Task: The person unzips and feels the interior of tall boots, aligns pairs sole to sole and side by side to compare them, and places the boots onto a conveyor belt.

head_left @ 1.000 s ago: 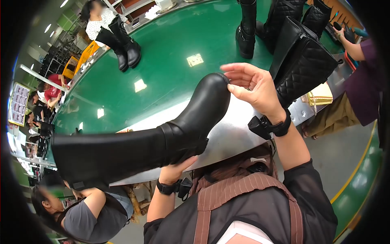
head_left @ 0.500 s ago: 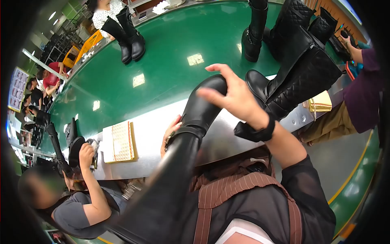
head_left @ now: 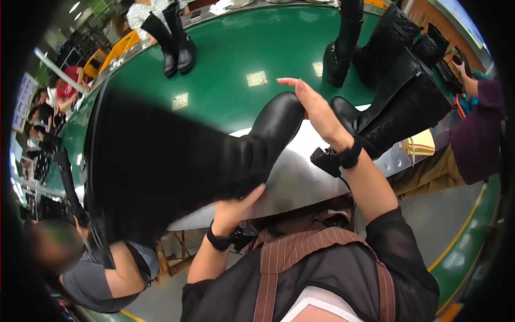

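A tall black leather boot (head_left: 177, 166) is held in front of me, its shaft pointing left and blurred by motion, its toe toward the upper right. My left hand (head_left: 235, 210) grips it from below near the heel, thumb against the leather. My right hand (head_left: 322, 112) is at the toe, fingers stretched out and not wrapped around it; its palm side seems to touch the tip. Just right of that hand, a black quilted boot (head_left: 405, 102) leans with its zip side visible.
A green work table (head_left: 230, 59) with a metal front edge (head_left: 300, 166) spans the view. More black boots (head_left: 179, 53) stand at the back, others (head_left: 343, 48) at the right. A yellow pad (head_left: 420, 144) lies on the right. Co-workers (head_left: 102, 273) sit or stand on both sides.
The boot's shaft has swung from the lower left up to the left, now covering the paper pad. My left hand shows under the heel. My right hand's fingers have moved off the toe's top.
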Demonstrator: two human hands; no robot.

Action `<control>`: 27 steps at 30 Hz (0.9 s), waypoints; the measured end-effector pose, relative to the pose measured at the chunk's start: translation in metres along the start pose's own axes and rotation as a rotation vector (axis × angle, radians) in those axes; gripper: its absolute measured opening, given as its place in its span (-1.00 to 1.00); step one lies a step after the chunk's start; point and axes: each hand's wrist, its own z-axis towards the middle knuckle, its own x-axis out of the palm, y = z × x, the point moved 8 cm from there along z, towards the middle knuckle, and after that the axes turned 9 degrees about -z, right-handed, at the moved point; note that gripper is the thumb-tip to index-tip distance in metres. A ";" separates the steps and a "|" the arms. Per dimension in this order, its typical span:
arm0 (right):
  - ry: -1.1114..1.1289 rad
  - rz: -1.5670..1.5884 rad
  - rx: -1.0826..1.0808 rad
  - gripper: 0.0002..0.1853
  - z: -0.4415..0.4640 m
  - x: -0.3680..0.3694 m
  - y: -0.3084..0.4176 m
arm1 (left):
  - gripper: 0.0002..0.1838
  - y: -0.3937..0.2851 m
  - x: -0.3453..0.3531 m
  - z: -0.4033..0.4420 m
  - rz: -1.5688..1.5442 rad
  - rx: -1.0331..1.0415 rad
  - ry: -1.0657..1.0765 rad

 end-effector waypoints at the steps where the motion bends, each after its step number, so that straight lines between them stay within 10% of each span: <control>1: -0.025 -0.025 -0.034 -0.58 -0.005 0.006 0.008 | -0.63 -0.013 0.003 0.007 -0.190 0.029 -0.044; 5: 0.060 0.245 0.293 -0.63 0.004 0.024 -0.048 | 0.30 -0.066 0.011 0.018 -0.263 0.144 0.105; 9: 0.247 0.514 0.396 -0.62 -0.009 0.052 -0.062 | 0.43 -0.086 0.016 0.017 -0.254 0.386 0.112; 16: 0.297 0.495 0.400 -0.59 -0.022 0.058 -0.041 | 0.45 -0.080 0.019 0.016 -0.058 0.244 0.041; 22: 0.019 -0.173 0.151 -0.35 -0.039 0.014 -0.038 | -0.61 -0.042 -0.004 0.013 -0.169 0.005 -0.216; 27: -0.378 -0.554 -0.424 -0.70 -0.117 -0.054 0.050 | -0.54 -0.026 -0.035 0.005 -0.133 0.213 -0.501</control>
